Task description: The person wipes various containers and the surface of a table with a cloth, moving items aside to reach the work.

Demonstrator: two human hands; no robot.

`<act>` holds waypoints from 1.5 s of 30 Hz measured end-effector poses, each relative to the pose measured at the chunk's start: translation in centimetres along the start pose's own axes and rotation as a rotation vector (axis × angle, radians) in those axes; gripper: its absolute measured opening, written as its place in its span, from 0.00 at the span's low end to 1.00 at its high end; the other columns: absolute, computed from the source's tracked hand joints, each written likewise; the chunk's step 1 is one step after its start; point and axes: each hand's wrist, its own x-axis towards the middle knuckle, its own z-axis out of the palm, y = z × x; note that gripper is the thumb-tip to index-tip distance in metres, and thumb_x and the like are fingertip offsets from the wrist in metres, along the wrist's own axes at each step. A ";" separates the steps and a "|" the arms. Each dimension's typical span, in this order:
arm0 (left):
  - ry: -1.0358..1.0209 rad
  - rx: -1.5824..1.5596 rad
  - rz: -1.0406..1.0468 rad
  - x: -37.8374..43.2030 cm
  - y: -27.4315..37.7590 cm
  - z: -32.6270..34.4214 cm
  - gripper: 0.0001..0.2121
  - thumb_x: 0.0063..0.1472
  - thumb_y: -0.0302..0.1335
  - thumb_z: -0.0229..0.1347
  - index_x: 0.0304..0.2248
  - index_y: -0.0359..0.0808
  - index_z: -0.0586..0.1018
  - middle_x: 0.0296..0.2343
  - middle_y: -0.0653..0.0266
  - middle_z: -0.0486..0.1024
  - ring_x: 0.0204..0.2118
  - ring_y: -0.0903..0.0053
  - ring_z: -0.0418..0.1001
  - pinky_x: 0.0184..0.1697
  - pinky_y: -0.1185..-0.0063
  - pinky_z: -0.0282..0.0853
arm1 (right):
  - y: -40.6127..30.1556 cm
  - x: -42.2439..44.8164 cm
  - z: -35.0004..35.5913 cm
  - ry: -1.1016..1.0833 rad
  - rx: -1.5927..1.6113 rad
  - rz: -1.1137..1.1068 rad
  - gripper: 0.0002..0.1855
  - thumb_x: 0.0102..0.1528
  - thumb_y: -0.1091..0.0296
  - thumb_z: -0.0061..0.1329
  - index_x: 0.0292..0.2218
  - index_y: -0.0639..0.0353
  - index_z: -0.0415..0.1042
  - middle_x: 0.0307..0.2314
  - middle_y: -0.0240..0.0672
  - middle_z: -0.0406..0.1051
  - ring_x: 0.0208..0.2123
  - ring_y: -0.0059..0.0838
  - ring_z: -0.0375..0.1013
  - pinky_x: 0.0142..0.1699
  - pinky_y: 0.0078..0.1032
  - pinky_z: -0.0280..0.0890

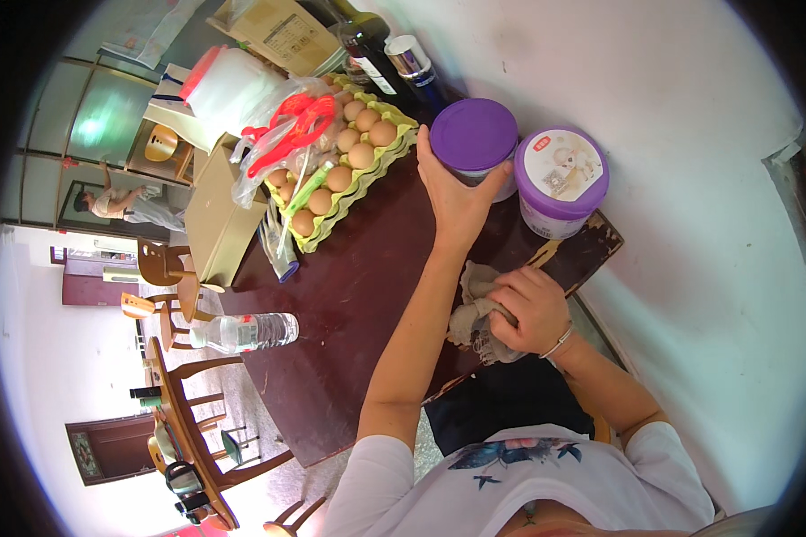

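My left hand (pixel 460 201) grips a round tub with a purple lid (pixel 473 134), its thumb on one side and its fingers on the other. The tub's lower part is partly hidden by the hand. Beside it, near the wall, stands a second tub, white with a purple rim (pixel 564 174) and a picture on its lid. My right hand (pixel 530 309) is closed on a bunched grey-brown cloth (pixel 473 315) with frayed edges, at the near edge of the dark red table (pixel 349 322).
A yellow tray of eggs (pixel 369 174) carries plastic bags with red handles (pixel 295 131). Nearby are a cardboard box (pixel 225 221), gloves (pixel 279 245), a water bottle (pixel 245 333), a dark glass bottle (pixel 369 54) and a blue bottle (pixel 420 70). A white wall (pixel 678 201) borders the right. Another person (pixel 124 201) stands far off.
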 end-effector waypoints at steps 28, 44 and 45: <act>0.132 0.218 0.227 14.5 -1.6 -1.3 0.20 0.49 0.32 0.65 0.37 0.33 0.70 0.28 0.61 0.77 0.32 0.69 0.76 0.38 0.72 0.69 | -0.5 0.7 -0.1 0.029 -0.029 -0.008 0.10 0.39 0.67 0.51 0.28 0.56 0.73 0.27 0.34 0.69 0.27 0.35 0.69 0.33 0.30 0.67; 0.209 0.140 0.103 -1.4 6.6 -15.8 0.13 0.55 0.25 0.64 0.36 0.31 0.73 0.29 0.67 0.74 0.33 0.83 0.72 0.40 0.81 0.70 | -0.5 0.0 -0.2 0.028 -0.048 0.029 0.09 0.40 0.69 0.51 0.27 0.60 0.73 0.28 0.36 0.71 0.29 0.39 0.70 0.35 0.32 0.66; 0.200 0.148 0.090 -3.5 7.5 -17.3 0.14 0.55 0.25 0.64 0.37 0.31 0.73 0.29 0.67 0.74 0.33 0.83 0.72 0.40 0.80 0.70 | -0.7 0.0 -0.1 0.022 -0.029 0.042 0.09 0.40 0.69 0.51 0.28 0.60 0.73 0.28 0.36 0.71 0.29 0.39 0.70 0.35 0.33 0.66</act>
